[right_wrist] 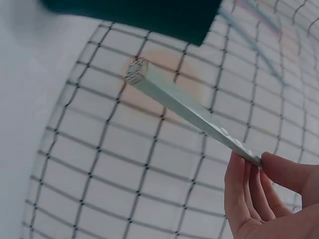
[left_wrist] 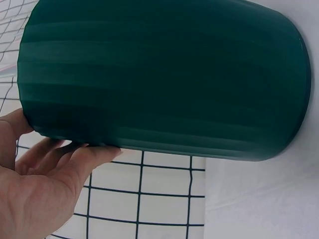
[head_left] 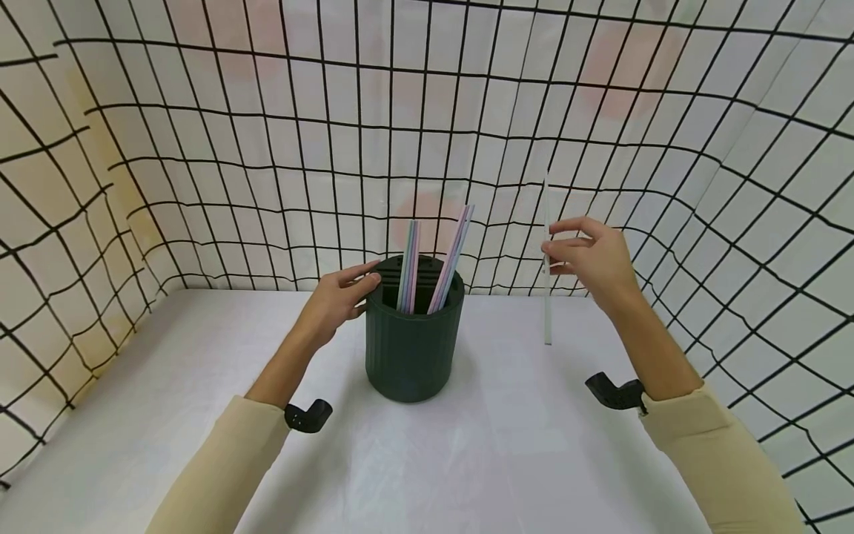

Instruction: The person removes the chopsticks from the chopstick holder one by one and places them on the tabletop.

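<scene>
A dark green ribbed utensil holder (head_left: 414,356) stands upright on the white table. Two bunches of pastel chopsticks (head_left: 408,267) lean inside it. At the holder's left side, my left hand (head_left: 336,302) grips the rim; in the left wrist view the thumb and fingers of that hand (left_wrist: 47,194) press against the wall. To the right, apart from the holder, my right hand (head_left: 594,259) pinches one pale green chopstick (head_left: 548,311) near its middle. It hangs upright above the table. The right wrist view shows the chopstick's square, patterned end (right_wrist: 137,72) closest to the camera.
Behind and on both sides of the white table (head_left: 414,460) rises a black wire grid (head_left: 300,178) with pale sheeting behind it. Black camera mounts (head_left: 308,417) sit at both wrists.
</scene>
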Tool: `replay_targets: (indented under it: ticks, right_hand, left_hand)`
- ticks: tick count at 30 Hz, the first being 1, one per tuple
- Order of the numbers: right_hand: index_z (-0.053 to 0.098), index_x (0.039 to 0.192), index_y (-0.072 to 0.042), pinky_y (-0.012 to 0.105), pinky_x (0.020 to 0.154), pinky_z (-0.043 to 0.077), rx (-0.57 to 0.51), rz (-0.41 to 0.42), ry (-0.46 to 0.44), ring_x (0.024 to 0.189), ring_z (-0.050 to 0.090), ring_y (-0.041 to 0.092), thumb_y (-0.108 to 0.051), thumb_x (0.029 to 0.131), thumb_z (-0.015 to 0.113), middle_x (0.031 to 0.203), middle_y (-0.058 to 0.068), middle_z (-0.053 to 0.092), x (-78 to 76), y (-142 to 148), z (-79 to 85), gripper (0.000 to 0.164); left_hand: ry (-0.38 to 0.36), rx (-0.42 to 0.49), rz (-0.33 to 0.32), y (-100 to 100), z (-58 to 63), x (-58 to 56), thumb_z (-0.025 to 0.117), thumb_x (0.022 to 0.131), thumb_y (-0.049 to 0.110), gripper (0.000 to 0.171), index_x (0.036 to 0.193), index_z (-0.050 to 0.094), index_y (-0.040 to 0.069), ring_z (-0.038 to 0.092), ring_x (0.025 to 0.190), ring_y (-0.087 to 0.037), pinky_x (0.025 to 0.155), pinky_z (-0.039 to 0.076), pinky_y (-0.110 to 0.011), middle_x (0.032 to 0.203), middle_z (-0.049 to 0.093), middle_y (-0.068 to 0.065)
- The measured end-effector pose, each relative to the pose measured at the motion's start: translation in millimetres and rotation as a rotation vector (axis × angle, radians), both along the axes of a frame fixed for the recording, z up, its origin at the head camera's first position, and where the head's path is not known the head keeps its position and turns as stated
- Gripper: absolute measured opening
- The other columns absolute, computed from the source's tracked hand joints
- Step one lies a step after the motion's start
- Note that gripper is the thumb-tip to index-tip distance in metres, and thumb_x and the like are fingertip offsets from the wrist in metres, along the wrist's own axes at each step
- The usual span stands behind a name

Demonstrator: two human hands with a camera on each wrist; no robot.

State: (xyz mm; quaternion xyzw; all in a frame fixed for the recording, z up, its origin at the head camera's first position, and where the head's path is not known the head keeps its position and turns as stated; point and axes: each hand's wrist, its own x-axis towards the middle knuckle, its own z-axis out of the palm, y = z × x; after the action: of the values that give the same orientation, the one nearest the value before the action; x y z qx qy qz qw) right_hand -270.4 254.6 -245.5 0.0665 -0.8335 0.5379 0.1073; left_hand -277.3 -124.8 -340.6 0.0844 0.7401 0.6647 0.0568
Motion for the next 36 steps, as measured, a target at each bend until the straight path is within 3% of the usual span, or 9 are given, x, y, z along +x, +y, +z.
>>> replay_targets:
  ticks: [5, 9, 17, 23, 29, 36]
  right_hand:
    - [0.059, 0.134, -0.005, 0.021, 0.078, 0.06, 0.121, -0.042, -0.125, 0.087, 0.072, 0.01, -0.029, 0.099, 0.069, 0.095, -0.009, 0.074, -5.1, 36, -30.5, 0.043]
    - [0.059, 0.136, -0.005, 0.02, 0.08, 0.06, 0.204, -0.079, -0.21, 0.088, 0.073, 0.009, -0.029, 0.099, 0.068, 0.104, -0.002, 0.075, -6.2, 65, -56.9, 0.045]
    - [0.057, 0.14, -0.004, 0.034, 0.086, 0.061, 0.313, -0.113, -0.338, 0.094, 0.074, 0.015, -0.037, 0.099, 0.067, 0.115, 0.007, 0.075, -2.0, 124, -104.7, 0.054]
    - [0.053, 0.142, 0.006, 0.024, 0.074, 0.063, 0.272, -0.12, -0.413, 0.086, 0.071, 0.011, -0.026, 0.098, 0.069, 0.1, -0.002, 0.075, -0.2, 152, -126.7, 0.057]
    - [0.053, 0.14, 0.009, 0.024, 0.073, 0.063, 0.194, -0.147, -0.498, 0.081, 0.069, 0.008, -0.02, 0.097, 0.07, 0.09, -0.01, 0.073, -0.1, 175, -149.8, 0.055]
    - [0.051, 0.139, 0.012, 0.025, 0.074, 0.062, 0.209, -0.117, -0.514, 0.083, 0.067, 0.008, -0.019, 0.097, 0.069, 0.095, -0.008, 0.069, -2.7, 189, -169.4, 0.056]
  left_hand:
    - [0.005, -0.013, 0.006, 0, 0.2, -0.1, 0.06, 0.104, 0.035, 0.051, 0.152, 0.05, 0.024, 0.055, 0.135, -0.028, 0.114, 0.044, -0.049, 0.152, 0.051, -0.013]
    - [0.003, -0.012, 0.007, 1, 0.8, 0.8, 0.06, 0.104, 0.035, 0.051, 0.152, 0.05, 0.024, 0.056, 0.135, -0.028, 0.113, 0.045, -0.05, 0.152, 0.05, -0.013]
    - [0.019, -0.018, 0.006, 2, -0.5, -0.5, 0.06, 0.104, 0.036, 0.051, 0.152, 0.05, 0.024, 0.056, 0.135, -0.027, 0.113, 0.044, -0.049, 0.151, 0.052, -0.013]
    - [0.015, -0.024, 0.009, 1, 0.3, 0.6, 0.06, 0.104, 0.036, 0.049, 0.151, 0.051, 0.026, 0.055, 0.136, -0.027, 0.113, 0.045, -0.05, 0.152, 0.051, -0.012]
    - [0.006, -0.018, 0.009, 2, 0.9, 0.7, 0.06, 0.103, 0.037, 0.05, 0.151, 0.051, 0.025, 0.055, 0.136, -0.028, 0.114, 0.044, -0.05, 0.151, 0.052, -0.012]
    - [0.006, -0.022, 0.018, 2, -0.6, 0.7, 0.06, 0.104, 0.037, 0.051, 0.152, 0.051, 0.024, 0.056, 0.135, -0.027, 0.113, 0.045, -0.05, 0.151, 0.052, -0.012]
